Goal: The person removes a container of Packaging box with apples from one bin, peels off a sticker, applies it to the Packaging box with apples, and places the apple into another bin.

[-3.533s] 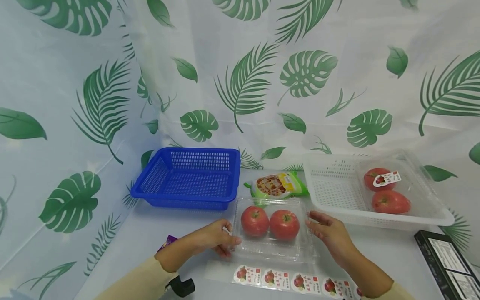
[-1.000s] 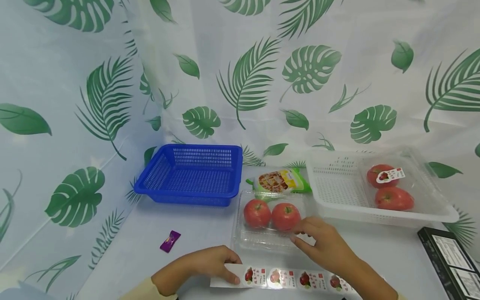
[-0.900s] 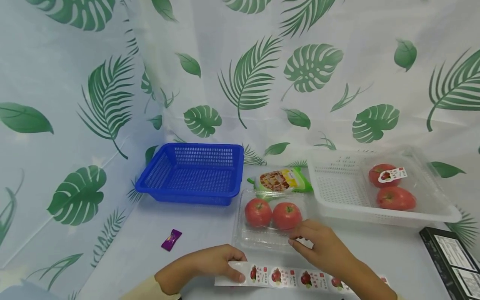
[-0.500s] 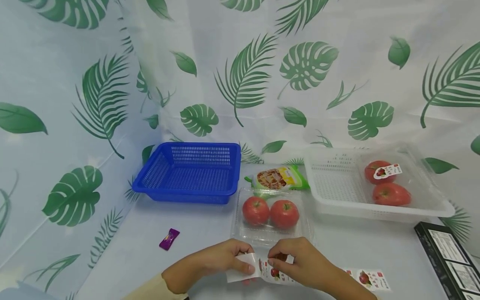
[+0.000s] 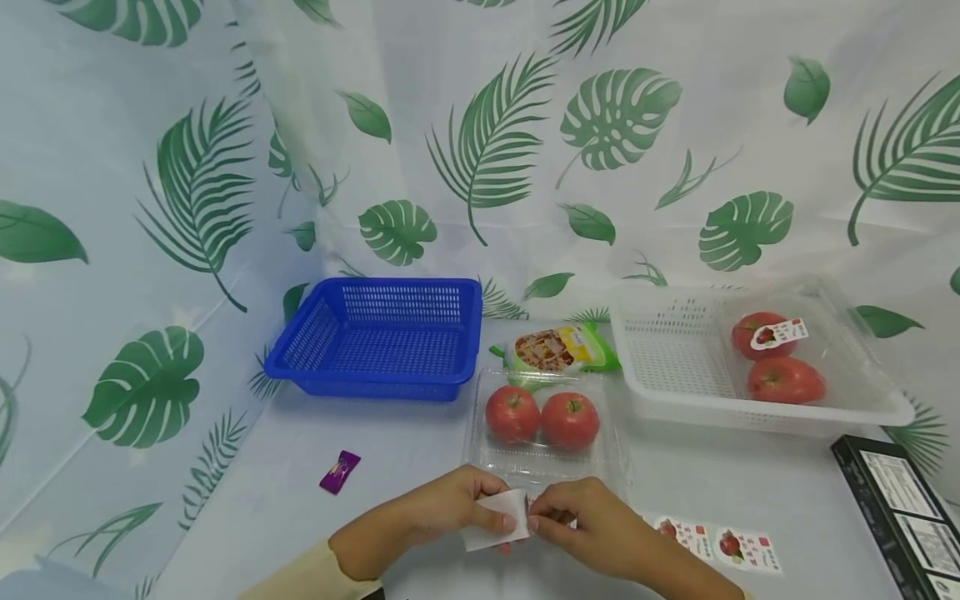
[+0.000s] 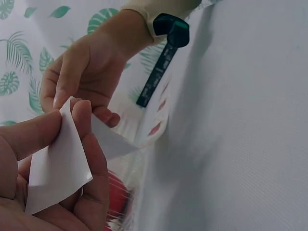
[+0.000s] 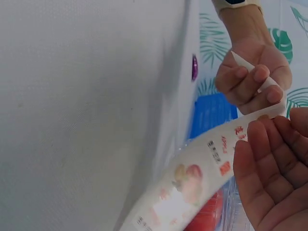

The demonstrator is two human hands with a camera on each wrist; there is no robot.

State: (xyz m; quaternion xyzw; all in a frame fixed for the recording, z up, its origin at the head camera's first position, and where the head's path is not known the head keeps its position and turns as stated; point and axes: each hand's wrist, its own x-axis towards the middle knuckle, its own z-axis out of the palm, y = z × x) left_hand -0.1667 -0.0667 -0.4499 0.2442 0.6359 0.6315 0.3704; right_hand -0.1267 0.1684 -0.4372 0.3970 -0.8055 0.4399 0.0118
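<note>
A strip of apple-printed stickers [image 7: 180, 187] runs from my hands down to the table, its far labels lying at the lower right. My left hand [image 5: 453, 504] grips the strip's blank white end [image 6: 60, 166] between thumb and fingers, and the paper is bent back there. Fingertips and thumb of my right hand [image 5: 592, 525] pinch at the edge of a label right by the bend. Just beyond both hands stands a clear plastic clamshell box [image 5: 491, 458] holding two red apples [image 5: 570, 421]. My hands cover the strip's middle in the head view.
A blue basket [image 5: 375, 387] stands at the back left. At the back right, a white basket [image 5: 675, 400] holds another clear box with two apples and a sticker. A green snack packet [image 5: 555, 350], a purple wrapped sweet [image 5: 340, 472] and a black box [image 5: 885, 500] lie around.
My right hand has come from the clamshell box down to the strip beside my left hand. The left hand has lifted the strip's end and bent it back.
</note>
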